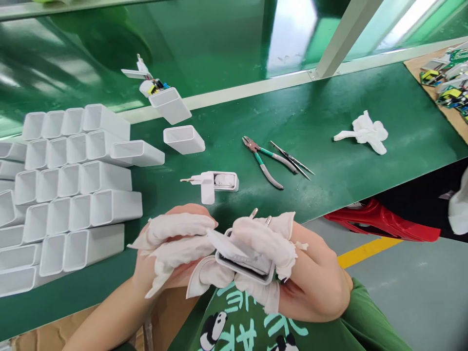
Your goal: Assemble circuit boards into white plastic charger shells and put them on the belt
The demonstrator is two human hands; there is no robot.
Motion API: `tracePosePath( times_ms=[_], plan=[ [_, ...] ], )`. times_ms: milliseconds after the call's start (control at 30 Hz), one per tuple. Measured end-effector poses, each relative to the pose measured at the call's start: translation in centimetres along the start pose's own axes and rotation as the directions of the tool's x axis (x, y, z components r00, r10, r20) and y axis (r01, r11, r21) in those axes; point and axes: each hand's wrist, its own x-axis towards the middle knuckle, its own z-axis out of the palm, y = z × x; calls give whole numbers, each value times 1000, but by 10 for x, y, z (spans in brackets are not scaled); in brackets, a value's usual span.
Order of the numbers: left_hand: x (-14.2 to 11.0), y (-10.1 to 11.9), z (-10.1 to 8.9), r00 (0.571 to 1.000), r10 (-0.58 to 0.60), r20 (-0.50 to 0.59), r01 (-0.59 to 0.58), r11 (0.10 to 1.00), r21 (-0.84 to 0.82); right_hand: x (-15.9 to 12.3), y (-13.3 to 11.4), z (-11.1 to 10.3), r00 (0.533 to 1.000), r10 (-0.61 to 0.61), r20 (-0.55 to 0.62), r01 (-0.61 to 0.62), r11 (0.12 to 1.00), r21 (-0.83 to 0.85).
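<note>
Both of my hands wear white finger cots and hold a white plastic charger casing (245,274) with its open end toward me. My left hand (179,248) grips the casing's left side, thumb below. My right hand (280,248) closes round its right side, fingers over a tilted white plug cover (228,246); two metal pins (254,213) stick up behind them. Most of what lies inside the casing is hidden. Just beyond my hands, a second white charger (229,181) lies on the green mat with its plug piece (207,187) at the open end.
Stacked white casings (109,207) fill the left side. A single casing (185,139) and one with electronics protruding (170,105) stand behind. Diagonal cutters (272,176), tweezers (290,158) and loose white finger cots (367,132) lie rightward. Circuit boards (451,92) rest far right; a red stool (380,222) stands below.
</note>
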Motion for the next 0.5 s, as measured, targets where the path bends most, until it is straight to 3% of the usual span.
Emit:
tracePosePath(
  times_ms=[200,367,500],
  plan=[
    [-4,-5,-7,996,32,88,-30,999,-27,-1,-4,1,1000,22,-11,-22,1000,-20],
    [-10,-8,-11,997,14,80,-11,999,-33,-2,-7,0,995,99,15,-99,995,9],
    [-17,-11,-14,998,-20,64,19,1000,18,-1,-4,0,999,32,24,-33,999,40]
  ],
)
